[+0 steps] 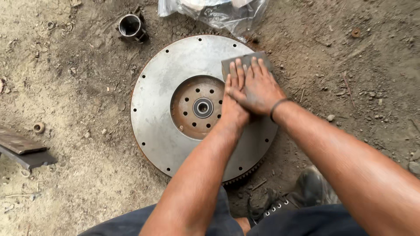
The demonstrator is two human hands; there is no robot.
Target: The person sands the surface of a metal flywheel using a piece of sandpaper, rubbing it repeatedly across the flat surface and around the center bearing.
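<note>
A large round steel flywheel (pixel 164 91) lies flat on the dirt, with a rusty recessed centre (pixel 192 111) ringed by bolt holes and a bearing in the middle. Gear teeth show along its lower right edge. On its upper right face sits a grey sheet of abrasive paper (pixel 232 63). My left hand (pixel 232 109) presses flat on that sheet. My right hand (pixel 258 87) lies on top of the left, fingers straight, a dark band around its wrist. Most of the sheet is hidden under both hands.
A short metal cylinder (pixel 131 27) stands on the ground at the upper left. A clear plastic bag (pixel 218 13) lies above the flywheel. Dark metal plates (pixel 22 148) rest at the left edge. My black shoe (pixel 302 192) is at the lower right.
</note>
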